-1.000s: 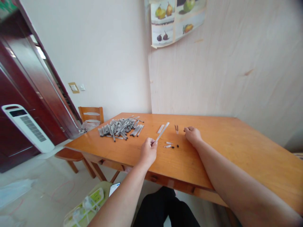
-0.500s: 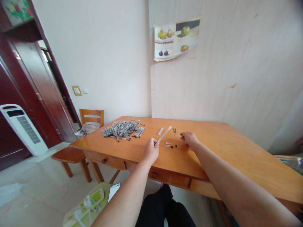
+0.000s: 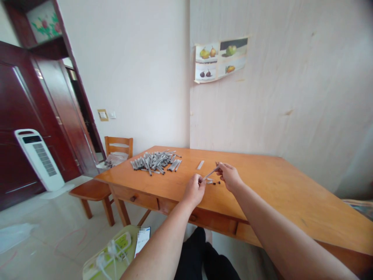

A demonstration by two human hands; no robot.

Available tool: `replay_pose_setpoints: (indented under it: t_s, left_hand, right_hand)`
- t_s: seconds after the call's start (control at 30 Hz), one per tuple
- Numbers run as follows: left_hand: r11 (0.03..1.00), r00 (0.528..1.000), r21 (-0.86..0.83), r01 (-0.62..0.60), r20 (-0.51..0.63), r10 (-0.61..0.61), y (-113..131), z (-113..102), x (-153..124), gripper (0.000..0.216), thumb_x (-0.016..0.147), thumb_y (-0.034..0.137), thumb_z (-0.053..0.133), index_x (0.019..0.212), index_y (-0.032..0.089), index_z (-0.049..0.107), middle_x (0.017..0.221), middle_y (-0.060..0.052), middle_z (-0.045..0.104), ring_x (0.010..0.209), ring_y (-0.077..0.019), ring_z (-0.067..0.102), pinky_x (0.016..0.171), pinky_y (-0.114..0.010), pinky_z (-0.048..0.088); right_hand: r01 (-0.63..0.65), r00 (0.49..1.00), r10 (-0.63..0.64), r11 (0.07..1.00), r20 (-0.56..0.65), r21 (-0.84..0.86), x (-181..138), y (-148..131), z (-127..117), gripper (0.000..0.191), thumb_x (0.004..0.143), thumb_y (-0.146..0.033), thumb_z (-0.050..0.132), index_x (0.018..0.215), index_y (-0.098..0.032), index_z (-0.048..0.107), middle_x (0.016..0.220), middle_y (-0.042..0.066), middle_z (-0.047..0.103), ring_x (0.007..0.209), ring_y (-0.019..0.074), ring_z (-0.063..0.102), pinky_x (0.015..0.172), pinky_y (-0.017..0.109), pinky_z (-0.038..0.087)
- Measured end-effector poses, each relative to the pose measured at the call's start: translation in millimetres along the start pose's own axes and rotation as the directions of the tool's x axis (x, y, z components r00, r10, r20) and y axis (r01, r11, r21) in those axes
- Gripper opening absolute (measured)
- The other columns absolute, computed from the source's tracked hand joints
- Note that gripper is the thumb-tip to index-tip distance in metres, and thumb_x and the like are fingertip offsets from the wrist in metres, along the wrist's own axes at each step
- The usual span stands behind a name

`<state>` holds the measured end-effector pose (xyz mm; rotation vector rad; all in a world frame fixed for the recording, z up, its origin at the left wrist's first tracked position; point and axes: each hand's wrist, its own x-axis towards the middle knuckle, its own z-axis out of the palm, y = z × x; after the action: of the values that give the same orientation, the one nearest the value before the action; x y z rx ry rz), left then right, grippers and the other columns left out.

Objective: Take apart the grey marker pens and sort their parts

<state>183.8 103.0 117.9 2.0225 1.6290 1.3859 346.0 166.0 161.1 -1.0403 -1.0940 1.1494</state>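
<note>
A slim translucent pen barrel runs slantwise between my two hands, above the table. My left hand pinches its near end. At the far end the fingers of my right hand are closed round it; whether they also hold a small part is hidden. Below the barrel lie small clear pieces and little black pieces, partly covered by my hands. Clear flat-lying tubes rest just behind. Farther left is a big heap of grey pens with black ends.
The wooden table has drawers along its front. A wooden chair with a plastic bag on it stands at the left. By my left forearm, a green stool bears a power strip and a phone.
My right hand has moved left from beside the small parts to the far end of the pen barrel. The barrel now lies lower between both hands. The view has shifted slightly.
</note>
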Motion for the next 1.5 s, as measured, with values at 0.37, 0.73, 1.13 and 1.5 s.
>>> replay_pose_setpoints:
  t_s: [0.37,0.73,1.13,1.5]
  left_hand:
    - [0.966,0.992,0.251,-0.067,0.124,0.037,17.4,-9.4,-10.5,0.034,0.096,0.042,0.031,0.099,0.022,0.059,0.098,-0.01,0.066,0.089,-0.021,0.063,0.073,-0.03,0.042]
    - [0.916,0.976,0.395,-0.072,0.216,-0.017,16.6,-3.3,-6.4,0.038,0.096,0.041,0.024,0.1,0.021,0.056,0.091,-0.013,0.067,0.08,-0.0224,0.064,0.066,-0.031,0.04]
    - [0.892,0.964,0.453,-0.011,0.241,-0.11,19.6,-2.1,-3.2,0.04,0.097,0.042,0.024,0.103,0.018,0.056,0.093,-0.012,0.066,0.084,-0.0209,0.064,0.071,-0.03,0.043]
    - [0.902,0.973,0.431,0.007,0.204,-0.105,15.8,-1.1,-2.3,0.039,0.097,0.039,0.024,0.099,0.018,0.057,0.089,-0.011,0.067,0.08,-0.0221,0.065,0.064,-0.03,0.041]
  right_hand:
    - [-0.012,1.0,0.012,0.999,-0.017,0.032,-22.0,11.5,18.3,0.03,0.074,-0.045,0.06,0.078,-0.015,0.06,0.058,0.002,0.061,0.045,0.0094,0.048,0.037,0.019,0.027]
    - [-0.045,0.988,0.042,0.999,-0.15,-0.014,-18.0,8.1,25.2,0.018,0.077,-0.03,0.054,0.068,-0.015,0.059,0.058,0.005,0.065,0.045,0.0101,0.048,0.041,0.022,0.032]
    - [-0.132,0.969,0.133,0.991,-0.208,0.018,-5.8,11.1,34.7,0.015,0.08,-0.022,0.054,0.067,-0.015,0.057,0.054,0.005,0.063,0.045,0.0112,0.053,0.037,0.021,0.031]
    - [-0.167,0.963,0.159,0.986,-0.216,-0.02,4.7,14.5,42.7,0.015,0.083,-0.022,0.053,0.069,-0.016,0.056,0.053,0.004,0.062,0.036,0.0087,0.045,0.033,0.02,0.028]
